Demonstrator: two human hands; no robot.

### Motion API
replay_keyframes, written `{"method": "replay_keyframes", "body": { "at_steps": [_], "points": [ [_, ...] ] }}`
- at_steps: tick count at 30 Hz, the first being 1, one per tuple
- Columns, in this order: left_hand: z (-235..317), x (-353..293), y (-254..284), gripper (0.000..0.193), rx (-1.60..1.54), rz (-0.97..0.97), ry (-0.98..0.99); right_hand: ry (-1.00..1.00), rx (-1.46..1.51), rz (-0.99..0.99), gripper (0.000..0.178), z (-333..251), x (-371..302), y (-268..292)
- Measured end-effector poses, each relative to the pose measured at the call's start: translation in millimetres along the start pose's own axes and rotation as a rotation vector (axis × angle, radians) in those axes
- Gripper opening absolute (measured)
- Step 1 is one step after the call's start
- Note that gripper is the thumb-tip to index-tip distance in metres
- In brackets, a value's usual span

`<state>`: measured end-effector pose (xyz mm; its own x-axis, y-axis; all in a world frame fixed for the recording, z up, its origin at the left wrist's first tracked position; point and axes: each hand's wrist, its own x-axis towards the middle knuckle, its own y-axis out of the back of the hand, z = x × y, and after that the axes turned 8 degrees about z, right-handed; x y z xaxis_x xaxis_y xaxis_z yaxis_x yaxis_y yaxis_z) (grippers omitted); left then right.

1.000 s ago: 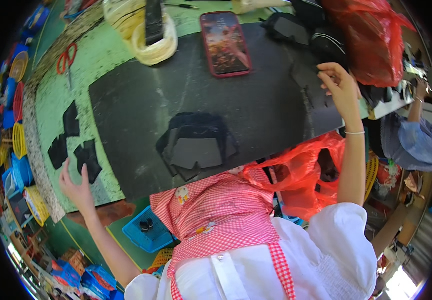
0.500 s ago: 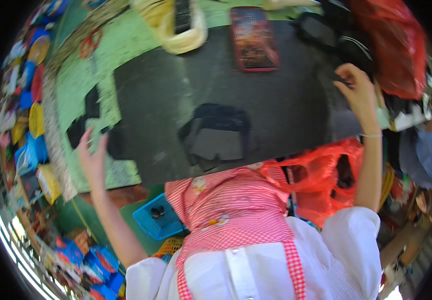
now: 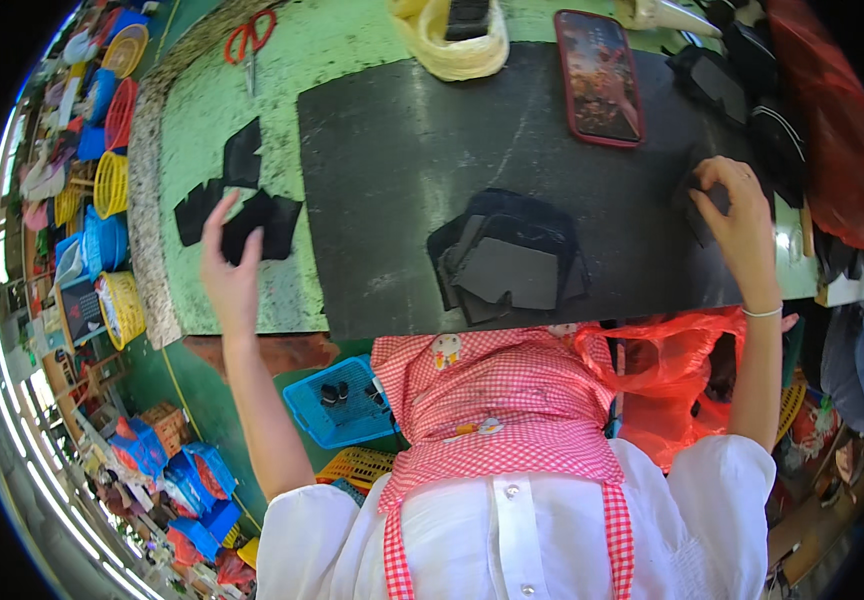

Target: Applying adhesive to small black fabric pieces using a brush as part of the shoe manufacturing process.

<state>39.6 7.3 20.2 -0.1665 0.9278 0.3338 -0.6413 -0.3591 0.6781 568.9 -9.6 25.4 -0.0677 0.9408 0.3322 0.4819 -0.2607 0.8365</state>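
Note:
My left hand [image 3: 230,275] is over the left side of the table, thumb and fingers apart. Its fingertips reach the edge of several flat black pieces [image 3: 277,225] lying on the green surface. At the right end of the black mat [image 3: 382,180], my right hand [image 3: 742,225] is closed, thumb against fingers, on a dark flat piece [image 3: 697,210] that is partly hidden. Between the hands, near the mat's front edge, lies a loose stack of black cut pieces [image 3: 512,260], with a greyer one on top.
A phone in a red case [image 3: 600,80] lies toward the back of the mat. Behind it are a pale yellow bag roll [image 3: 462,60] and red-handled scissors [image 3: 250,45]. Dark items [image 3: 717,85] and a red plastic bag [image 3: 832,130] crowd the right. A blue basket [image 3: 342,405] sits below.
The view has shifted, so the table sits farther right in the picture. My right hand now pinches a dark piece at the mat's right end. My left hand stays by the black pieces.

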Motion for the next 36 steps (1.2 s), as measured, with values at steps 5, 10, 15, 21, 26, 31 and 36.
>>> {"method": "replay_keyframes", "body": {
  "at_steps": [5,10,15,21,26,31,36],
  "points": [
    [88.2,6.7,4.0,0.07,-0.55,-0.42,0.066,0.023,-0.088,-0.029,0.02,-11.8,-7.3,4.9],
    [153.2,-3.3,-70.0,0.073,-0.326,-1.092,-0.348,-0.039,-0.036,-0.044,0.029,-11.0,-11.4,5.2],
    [168.2,-10.9,-86.0,0.068,-0.194,-0.836,-0.641,-0.171,-0.059,0.11,0.054,7.4,-21.5,6.7],
    [192.5,-18.8,-107.2,0.047,-0.355,-0.718,-0.584,-0.351,-0.033,-0.056,0.038,15.8,-16.8,15.8],
    [223.1,-45.4,-150.2,0.037,-0.606,-0.695,-0.393,-0.621,0.31,-0.123,0.026,-14.9,-16.5,19.4],
    [240.5,-47.4,-163.7,0.041,-0.435,-0.56,-0.366,-0.479,0.738,0.062,0.019,-45.7,-23.9,15.2],
    [235.0,-50.5,-172.2,0.033,-0.359,-0.435,-0.521,-0.567,0.654,-0.099,0.019,-59.8,-22.8,20.1]
  ]
}}
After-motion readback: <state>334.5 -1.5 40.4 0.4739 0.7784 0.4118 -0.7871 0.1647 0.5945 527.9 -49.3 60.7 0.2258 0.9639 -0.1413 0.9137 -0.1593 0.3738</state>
